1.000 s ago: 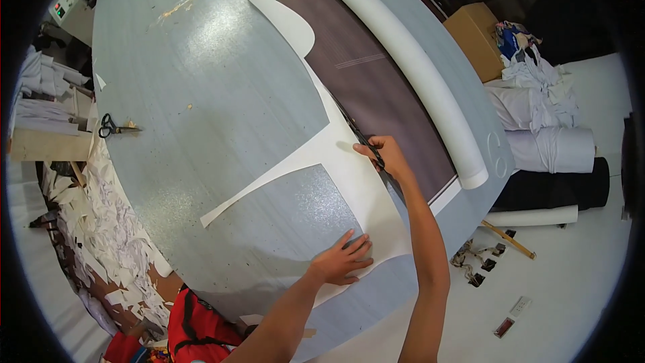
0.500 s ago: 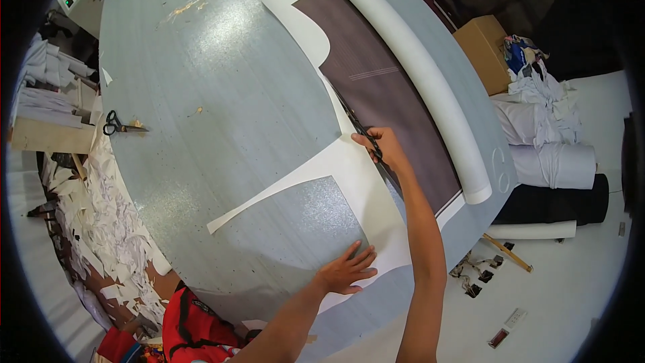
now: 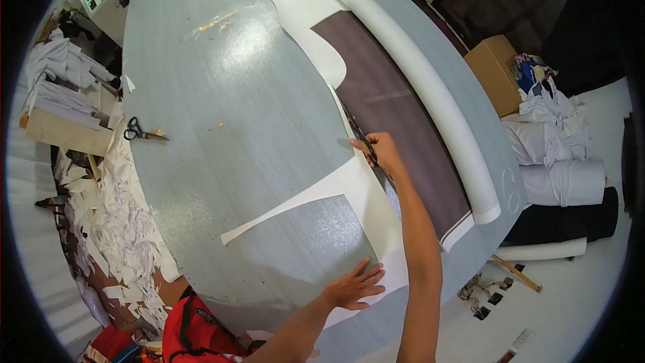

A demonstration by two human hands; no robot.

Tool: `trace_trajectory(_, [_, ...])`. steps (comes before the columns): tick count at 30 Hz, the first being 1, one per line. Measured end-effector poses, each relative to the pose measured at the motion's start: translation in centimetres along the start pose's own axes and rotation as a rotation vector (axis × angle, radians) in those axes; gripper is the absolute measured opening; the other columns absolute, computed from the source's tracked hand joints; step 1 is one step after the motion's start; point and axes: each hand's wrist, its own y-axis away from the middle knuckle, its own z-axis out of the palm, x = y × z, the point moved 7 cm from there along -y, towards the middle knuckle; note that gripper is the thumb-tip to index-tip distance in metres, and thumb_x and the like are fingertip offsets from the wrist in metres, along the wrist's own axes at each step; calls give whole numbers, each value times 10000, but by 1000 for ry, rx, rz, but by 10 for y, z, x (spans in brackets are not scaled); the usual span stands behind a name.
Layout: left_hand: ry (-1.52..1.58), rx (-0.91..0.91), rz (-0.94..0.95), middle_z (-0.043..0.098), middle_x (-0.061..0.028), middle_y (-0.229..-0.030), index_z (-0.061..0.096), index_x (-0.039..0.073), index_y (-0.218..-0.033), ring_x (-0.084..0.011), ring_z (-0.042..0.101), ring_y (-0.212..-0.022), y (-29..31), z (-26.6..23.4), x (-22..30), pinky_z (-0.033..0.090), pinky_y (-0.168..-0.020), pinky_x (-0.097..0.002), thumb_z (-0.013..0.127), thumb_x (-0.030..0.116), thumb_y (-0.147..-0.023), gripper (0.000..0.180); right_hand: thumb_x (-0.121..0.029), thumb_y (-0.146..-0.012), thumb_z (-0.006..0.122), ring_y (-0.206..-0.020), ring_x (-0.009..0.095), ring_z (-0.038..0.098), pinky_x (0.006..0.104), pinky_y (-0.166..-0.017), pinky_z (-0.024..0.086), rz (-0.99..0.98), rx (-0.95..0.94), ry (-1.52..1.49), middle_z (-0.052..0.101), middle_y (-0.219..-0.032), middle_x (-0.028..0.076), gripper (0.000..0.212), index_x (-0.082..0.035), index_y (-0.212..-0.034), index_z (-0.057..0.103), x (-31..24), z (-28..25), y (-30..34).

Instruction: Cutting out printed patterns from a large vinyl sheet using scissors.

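My right hand [image 3: 376,151] is closed round the handles of a pair of black scissors [image 3: 361,132]. The blades point away from me, along the edge between the white sheet [image 3: 386,232] and a dark brown, patterned panel [image 3: 420,124]. Behind the hand a slit parts the sheet from the brown panel, with grey table in it. My left hand [image 3: 354,287] lies flat with fingers spread, on the near part of the white sheet and the grey table beside it. A narrow arm of the sheet stretches left across the table.
Along the right side of the grey table [image 3: 201,161] lies a long white roll [image 3: 437,101]. Another pair of scissors [image 3: 142,133] rests near the left edge. Paper scraps [image 3: 124,228] heap below on the left. A cardboard box [image 3: 494,74] and fabric rolls [image 3: 564,183] stand at right.
The whole view has shifted, so the table appears lower and farther right. Against the sheet, my right hand with the scissors has moved slightly forward. My left hand stays on the sheet.
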Motion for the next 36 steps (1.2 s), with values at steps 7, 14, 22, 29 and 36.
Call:
trace_trajectory(7, [-36,-101,-5,361,-142,-1449,485,193,-1318,-311,231,-1412,1,-1,4,113,-1146,-569,566,540,-832,603,-353,-742,820,-406,77,445,236,-373,336,41,93,-54,437,-478,-6,498,-73,-562,449,-4,-10,88])
trace_trajectory(14, [-45,37,-1,431,-149,-1383,573,183,-1254,-310,277,-1386,5,-20,1,97,-1149,-561,537,564,-822,576,-140,-806,757,-415,58,418,226,-371,319,134,197,-270,458,-514,-11,323,-47,-638,499,13,15,248])
trace_trajectory(22, [-18,-54,-87,545,-77,-1146,604,139,-1140,-302,392,-1252,29,-11,-10,150,-1127,-540,531,501,-881,452,-198,-859,702,-558,46,487,207,-488,365,138,257,-386,558,-643,-10,239,-24,-759,573,-1,76,296])
trace_trajectory(29, [677,144,-124,607,-118,-1114,666,43,-1034,-318,538,-1106,66,-157,-74,399,-992,-464,602,255,-854,285,-356,-846,714,-523,65,473,229,-482,422,315,370,-290,507,-614,-6,356,-50,-753,558,-35,107,250])
trace_trajectory(36, [-189,641,-187,491,-168,-1293,528,138,-1280,-361,406,-1272,-22,-327,-312,300,-1055,-514,595,210,-864,428,-377,-903,639,-512,97,501,254,-475,425,400,424,-435,516,-640,-11,342,-70,-787,543,-20,130,128])
